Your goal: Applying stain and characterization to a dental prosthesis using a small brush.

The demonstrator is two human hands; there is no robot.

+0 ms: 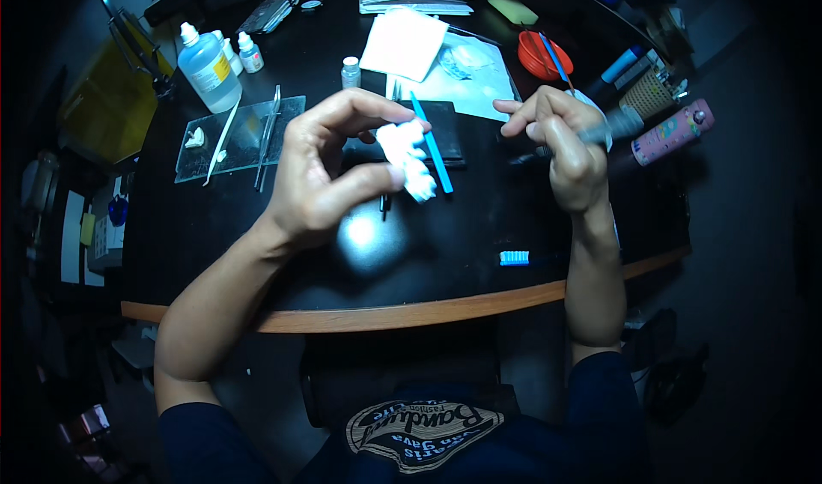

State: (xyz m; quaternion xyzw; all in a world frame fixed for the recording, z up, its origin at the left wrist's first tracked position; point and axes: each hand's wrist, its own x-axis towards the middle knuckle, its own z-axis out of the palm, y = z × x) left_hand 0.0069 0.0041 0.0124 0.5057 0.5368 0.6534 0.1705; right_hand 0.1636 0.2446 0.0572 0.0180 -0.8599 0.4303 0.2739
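Observation:
My left hand (pixel 330 163) pinches a white lumpy piece (pixel 409 160) between thumb and fingers, above the middle of the desk. Glare hides much of its detail, but it looks like a plaster tooth cast. Just behind it is a slim blue stick (pixel 434 152), close to a black flat pad (pixel 445 124). My right hand (pixel 565 146) is raised to the right with its fingers curled. A grey cylindrical thing (pixel 623 124) with a thin dark end runs past that hand; whether the fingers grip it I cannot tell.
On the left, a glass slab (pixel 240 124) bears slender tools and white bits. Behind it stand a large squeeze bottle (pixel 210 71) and small bottles. White paper (pixel 402 43), a red bowl (pixel 541 54) and a pink bottle (pixel 672 131) lie beyond. A blue-and-white brush head (pixel 515 259) is near the front edge.

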